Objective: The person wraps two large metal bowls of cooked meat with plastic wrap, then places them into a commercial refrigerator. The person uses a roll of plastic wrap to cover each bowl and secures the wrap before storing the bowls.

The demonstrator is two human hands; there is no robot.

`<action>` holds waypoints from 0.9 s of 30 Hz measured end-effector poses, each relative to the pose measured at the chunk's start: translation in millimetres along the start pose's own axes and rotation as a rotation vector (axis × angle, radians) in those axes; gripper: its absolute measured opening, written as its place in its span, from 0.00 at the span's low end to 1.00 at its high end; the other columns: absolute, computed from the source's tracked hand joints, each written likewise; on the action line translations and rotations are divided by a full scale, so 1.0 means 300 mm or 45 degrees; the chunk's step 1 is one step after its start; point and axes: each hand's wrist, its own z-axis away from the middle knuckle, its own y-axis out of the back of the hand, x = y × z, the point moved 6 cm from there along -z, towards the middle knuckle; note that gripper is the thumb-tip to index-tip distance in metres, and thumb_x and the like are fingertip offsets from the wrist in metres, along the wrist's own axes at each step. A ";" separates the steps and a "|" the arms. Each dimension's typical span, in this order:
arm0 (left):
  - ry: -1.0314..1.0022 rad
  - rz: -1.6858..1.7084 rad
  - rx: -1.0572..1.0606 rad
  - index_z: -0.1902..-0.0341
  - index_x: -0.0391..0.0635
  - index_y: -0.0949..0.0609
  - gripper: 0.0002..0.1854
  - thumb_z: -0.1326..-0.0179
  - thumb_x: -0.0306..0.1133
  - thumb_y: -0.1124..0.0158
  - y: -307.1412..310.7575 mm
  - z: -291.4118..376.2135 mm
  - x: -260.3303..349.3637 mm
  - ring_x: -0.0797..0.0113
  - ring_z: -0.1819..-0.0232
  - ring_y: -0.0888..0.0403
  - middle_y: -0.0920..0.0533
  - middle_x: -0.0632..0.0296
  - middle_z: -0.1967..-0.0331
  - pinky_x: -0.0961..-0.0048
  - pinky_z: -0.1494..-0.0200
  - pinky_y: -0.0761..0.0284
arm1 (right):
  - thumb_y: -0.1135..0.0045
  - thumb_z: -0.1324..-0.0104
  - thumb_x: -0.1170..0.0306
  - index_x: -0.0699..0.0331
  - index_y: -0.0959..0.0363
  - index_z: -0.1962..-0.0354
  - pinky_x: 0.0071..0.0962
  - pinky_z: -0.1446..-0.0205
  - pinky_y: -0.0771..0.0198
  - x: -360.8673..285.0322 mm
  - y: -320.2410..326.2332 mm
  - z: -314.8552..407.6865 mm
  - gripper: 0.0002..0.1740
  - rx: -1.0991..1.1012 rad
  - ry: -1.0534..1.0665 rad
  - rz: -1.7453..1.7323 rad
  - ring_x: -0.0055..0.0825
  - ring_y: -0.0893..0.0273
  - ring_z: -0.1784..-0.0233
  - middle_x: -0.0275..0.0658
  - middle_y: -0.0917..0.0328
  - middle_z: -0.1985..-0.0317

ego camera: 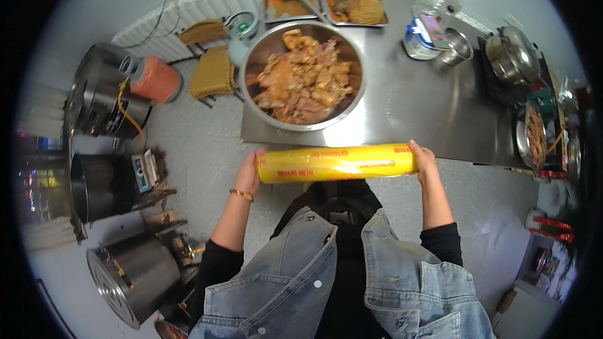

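Between my hands, level and in front of my body, is a large yellow roll of plastic wrap with red print. My left hand grips its left end, and a beaded bracelet circles that wrist. At the right end, my right hand holds on with the thumb along the top edge. Just beyond the roll, a wide stainless steel bowl full of cooked meat pieces stands on the metal table, near its left front corner.
Behind the bowl are a metal tray with a ladle and another tray with food. A white-and-blue tub, a steel cup and a lidded pot stand to the right. Large pots line the left.
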 end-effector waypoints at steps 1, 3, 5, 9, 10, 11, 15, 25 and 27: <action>0.003 -0.050 -0.031 0.44 0.36 0.30 0.22 0.29 0.40 0.63 0.052 -0.022 0.043 0.61 0.45 0.27 0.24 0.54 0.47 0.64 0.40 0.35 | 0.43 0.36 0.55 0.73 0.26 0.66 0.28 0.63 0.28 0.047 -0.066 -0.018 0.23 -0.036 -0.045 -0.056 0.29 0.24 0.70 0.42 0.21 0.70; 0.012 -0.087 -0.094 0.43 0.35 0.30 0.21 0.30 0.36 0.63 0.132 -0.051 0.119 0.60 0.44 0.27 0.24 0.53 0.47 0.64 0.39 0.35 | 0.45 0.35 0.56 0.73 0.27 0.63 0.32 0.63 0.26 0.086 -0.175 -0.046 0.23 -0.061 -0.005 -0.115 0.31 0.23 0.68 0.43 0.21 0.67; 0.051 -0.057 -0.150 0.43 0.35 0.29 0.20 0.32 0.33 0.62 0.182 -0.073 0.174 0.59 0.43 0.28 0.24 0.51 0.47 0.64 0.38 0.35 | 0.46 0.34 0.56 0.74 0.27 0.62 0.32 0.62 0.27 0.088 -0.239 -0.068 0.23 -0.045 0.014 -0.138 0.32 0.23 0.67 0.43 0.22 0.66; 0.007 -0.173 -0.278 0.42 0.33 0.31 0.19 0.36 0.24 0.58 0.208 -0.092 0.256 0.59 0.42 0.28 0.27 0.51 0.43 0.66 0.37 0.35 | 0.47 0.34 0.58 0.75 0.27 0.61 0.29 0.59 0.29 0.052 -0.299 -0.074 0.23 -0.060 0.035 -0.168 0.30 0.24 0.65 0.44 0.21 0.65; 0.014 -0.220 -0.301 0.41 0.34 0.32 0.20 0.38 0.21 0.57 0.206 -0.093 0.267 0.60 0.41 0.29 0.27 0.52 0.43 0.68 0.37 0.35 | 0.47 0.34 0.59 0.75 0.27 0.61 0.29 0.59 0.29 0.037 -0.309 -0.071 0.22 -0.100 0.073 -0.205 0.30 0.24 0.65 0.44 0.21 0.65; 0.008 -0.279 -0.326 0.40 0.34 0.32 0.22 0.40 0.19 0.56 0.202 -0.095 0.280 0.61 0.41 0.29 0.27 0.52 0.43 0.69 0.38 0.35 | 0.47 0.34 0.59 0.76 0.27 0.60 0.29 0.59 0.29 0.036 -0.311 -0.067 0.22 -0.095 0.044 -0.185 0.30 0.24 0.65 0.44 0.21 0.65; -0.025 -0.554 -0.509 0.42 0.40 0.29 0.22 0.42 0.19 0.46 0.165 -0.099 0.329 0.65 0.43 0.28 0.25 0.56 0.46 0.72 0.41 0.32 | 0.46 0.34 0.61 0.76 0.27 0.59 0.29 0.58 0.29 0.035 -0.317 -0.051 0.21 -0.121 0.014 -0.201 0.30 0.23 0.64 0.44 0.21 0.64; -0.537 -1.335 -0.011 0.64 0.44 0.26 0.07 0.41 0.31 0.37 0.155 -0.126 0.322 0.75 0.63 0.27 0.24 0.64 0.65 0.75 0.60 0.28 | 0.43 0.35 0.60 0.76 0.28 0.58 0.30 0.56 0.28 0.023 -0.321 -0.046 0.23 -0.024 -0.001 -0.252 0.32 0.23 0.63 0.45 0.21 0.63; -1.214 -1.718 0.209 0.63 0.43 0.25 0.07 0.41 0.31 0.38 0.102 -0.056 0.362 0.72 0.61 0.26 0.23 0.62 0.64 0.75 0.57 0.29 | 0.43 0.35 0.59 0.76 0.28 0.59 0.30 0.57 0.28 0.017 -0.324 -0.038 0.23 -0.030 0.019 -0.277 0.31 0.23 0.63 0.45 0.21 0.64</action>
